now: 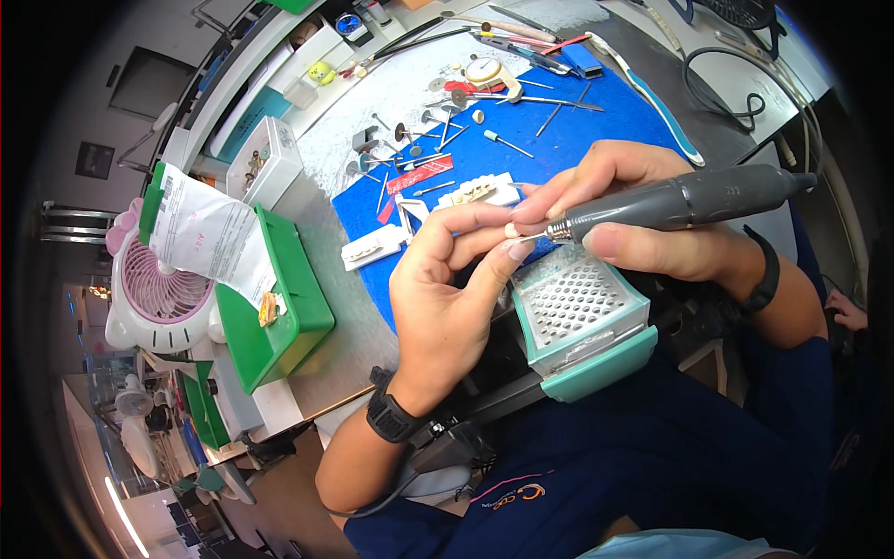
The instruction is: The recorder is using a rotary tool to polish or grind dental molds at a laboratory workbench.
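My left hand point(438, 296) pinches a small whitish tooth-shaped piece point(511, 230) between thumb and fingers. My right hand point(666, 253) is wrapped round a dark grey rotary handpiece point(694, 197), held nearly level. Its thin metal bit points left and meets or nearly meets the small piece; I cannot tell whether they touch. Just beyond my fingers, a white dental model point(480, 190) lies on a blue mat point(596, 116), and another white model part point(372, 246) sits to its left. Below my hands is a perforated metal grate point(579, 291) in a teal frame.
Several burs and discs point(402, 132) are scattered over the mat, with a round dial gauge point(484, 69) behind them. On the left stand a green bin point(312, 312) with a paper slip, a pink-and-white fan point(168, 289) and a white box point(277, 172). A black cable point(717, 112) curls at the far right.
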Action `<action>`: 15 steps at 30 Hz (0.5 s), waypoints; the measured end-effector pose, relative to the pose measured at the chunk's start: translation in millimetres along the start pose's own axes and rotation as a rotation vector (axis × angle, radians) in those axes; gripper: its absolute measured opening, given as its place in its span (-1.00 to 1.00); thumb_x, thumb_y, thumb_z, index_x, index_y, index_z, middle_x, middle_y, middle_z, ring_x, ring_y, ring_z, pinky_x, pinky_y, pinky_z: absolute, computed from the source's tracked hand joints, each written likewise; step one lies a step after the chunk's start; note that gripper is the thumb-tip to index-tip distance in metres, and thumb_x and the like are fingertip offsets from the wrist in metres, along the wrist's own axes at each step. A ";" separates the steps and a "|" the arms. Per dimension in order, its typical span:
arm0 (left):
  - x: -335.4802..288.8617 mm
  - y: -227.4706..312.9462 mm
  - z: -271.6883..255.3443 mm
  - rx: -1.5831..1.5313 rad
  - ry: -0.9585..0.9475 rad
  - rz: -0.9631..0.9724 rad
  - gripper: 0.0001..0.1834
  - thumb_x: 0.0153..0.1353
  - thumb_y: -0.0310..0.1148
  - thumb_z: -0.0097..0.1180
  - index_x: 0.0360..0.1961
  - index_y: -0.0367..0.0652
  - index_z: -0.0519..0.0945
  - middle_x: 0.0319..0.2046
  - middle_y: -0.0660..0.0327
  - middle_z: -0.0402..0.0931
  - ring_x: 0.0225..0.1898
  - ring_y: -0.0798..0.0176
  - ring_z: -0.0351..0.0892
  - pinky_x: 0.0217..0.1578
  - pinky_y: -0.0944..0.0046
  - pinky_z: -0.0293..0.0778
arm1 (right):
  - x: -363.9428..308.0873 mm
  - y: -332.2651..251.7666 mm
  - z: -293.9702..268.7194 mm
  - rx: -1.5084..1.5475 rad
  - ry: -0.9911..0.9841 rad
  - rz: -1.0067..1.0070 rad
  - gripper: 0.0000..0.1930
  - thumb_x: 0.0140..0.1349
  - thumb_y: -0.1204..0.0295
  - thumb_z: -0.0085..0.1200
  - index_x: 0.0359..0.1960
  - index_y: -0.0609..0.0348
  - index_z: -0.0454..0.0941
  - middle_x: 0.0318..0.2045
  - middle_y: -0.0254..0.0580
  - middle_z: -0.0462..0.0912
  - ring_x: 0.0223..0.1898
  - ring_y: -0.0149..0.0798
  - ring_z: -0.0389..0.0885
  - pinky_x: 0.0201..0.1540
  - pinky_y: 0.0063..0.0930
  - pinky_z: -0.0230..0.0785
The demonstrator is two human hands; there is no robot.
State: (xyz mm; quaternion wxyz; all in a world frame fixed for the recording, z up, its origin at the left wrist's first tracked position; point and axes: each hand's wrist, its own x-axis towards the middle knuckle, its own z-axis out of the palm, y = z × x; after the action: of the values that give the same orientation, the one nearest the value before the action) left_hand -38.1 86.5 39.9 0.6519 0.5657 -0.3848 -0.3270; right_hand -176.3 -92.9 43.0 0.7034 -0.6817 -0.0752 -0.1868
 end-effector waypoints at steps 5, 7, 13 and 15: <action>0.0 0.7 -1.6 0.047 -0.006 0.004 -0.78 0.28 -0.63 0.18 -0.07 -0.37 0.51 -0.07 0.06 0.64 -0.02 0.31 0.65 0.00 0.40 0.53 | -0.4 1.0 2.4 0.007 0.072 -0.017 -0.77 0.25 0.42 0.22 -0.15 0.28 0.54 0.01 0.07 0.65 0.13 -0.17 0.57 0.24 -0.25 0.38; 0.0 0.6 -0.8 0.027 -0.008 0.031 -0.79 0.27 -0.63 0.18 -0.08 -0.38 0.52 -0.10 0.07 0.65 -0.05 0.32 0.67 -0.02 0.40 0.54 | 0.2 1.9 2.6 0.010 0.059 0.012 -0.76 0.25 0.41 0.24 -0.15 0.29 0.54 0.01 0.08 0.64 0.13 -0.18 0.57 0.23 -0.27 0.39; -1.4 1.8 -1.0 0.027 -0.012 0.014 -0.81 0.27 -0.61 0.19 -0.11 -0.39 0.54 -0.14 0.07 0.67 -0.11 0.34 0.68 -0.05 0.41 0.54 | -0.4 0.7 2.2 -0.023 -0.007 0.054 -0.74 0.27 0.37 0.20 -0.12 0.26 0.48 0.07 0.25 0.58 0.15 -0.08 0.56 0.25 -0.16 0.38; -1.0 1.6 -1.5 0.026 -0.014 0.017 -0.81 0.27 -0.61 0.19 -0.11 -0.39 0.54 -0.14 0.07 0.67 -0.11 0.35 0.68 -0.06 0.42 0.54 | -0.2 0.3 1.6 -0.034 -0.006 0.066 -0.73 0.27 0.36 0.20 -0.12 0.26 0.48 0.06 0.25 0.59 0.15 -0.08 0.57 0.24 -0.16 0.39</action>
State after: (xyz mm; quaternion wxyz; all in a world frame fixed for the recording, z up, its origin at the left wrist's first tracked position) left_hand -37.3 88.3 41.2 0.6444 0.5687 -0.3984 -0.3204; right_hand -176.1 -91.3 42.8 0.6973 -0.6962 -0.0514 -0.1625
